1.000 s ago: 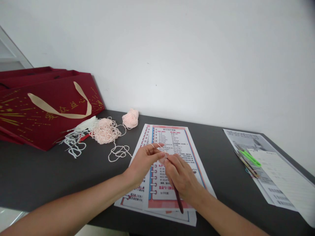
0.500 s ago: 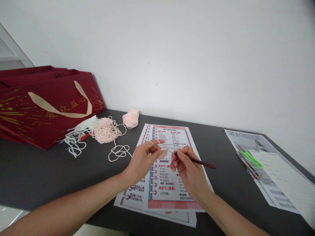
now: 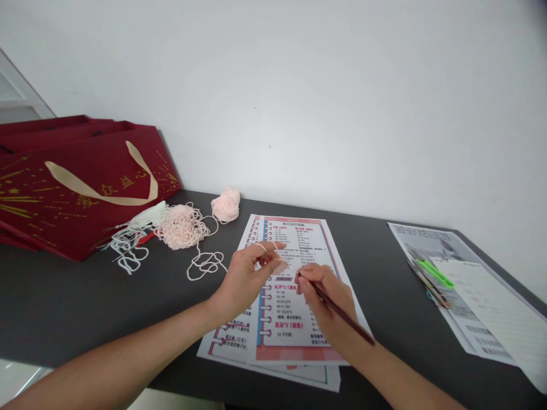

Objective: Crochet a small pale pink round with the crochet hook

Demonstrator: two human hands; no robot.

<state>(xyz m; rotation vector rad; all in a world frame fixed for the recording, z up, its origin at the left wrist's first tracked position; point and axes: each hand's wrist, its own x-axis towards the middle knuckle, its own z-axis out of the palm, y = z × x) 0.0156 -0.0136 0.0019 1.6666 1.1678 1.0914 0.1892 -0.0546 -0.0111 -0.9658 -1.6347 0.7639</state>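
Note:
My right hand (image 3: 327, 293) is closed around the brown handle of a crochet hook (image 3: 342, 313), whose thin metal shaft points left. Just left of it, my left hand (image 3: 252, 273) pinches pale pink yarn (image 3: 262, 247), with a strand looped over the forefinger. The hook's tip meets the yarn by the left fingertips; the stitches there are too small to make out. Both hands hover over printed pattern sheets (image 3: 284, 341). Loose yarn loops (image 3: 207, 263) trail on the table from a tangled pink yarn pile (image 3: 183, 226).
A small pink yarn ball (image 3: 225, 205) and a white yarn bundle (image 3: 147, 219) lie at the back left. Dark red paper bags (image 3: 98, 165) lean behind them. To the right, a bright green tool (image 3: 433, 273) and scissors (image 3: 429, 287) rest on papers (image 3: 482, 296) on the dark table (image 3: 384, 267).
My right hand has turned, so the hook's handle now slants down toward me rather than lying nearly level. My left hand keeps its pinch, almost in place.

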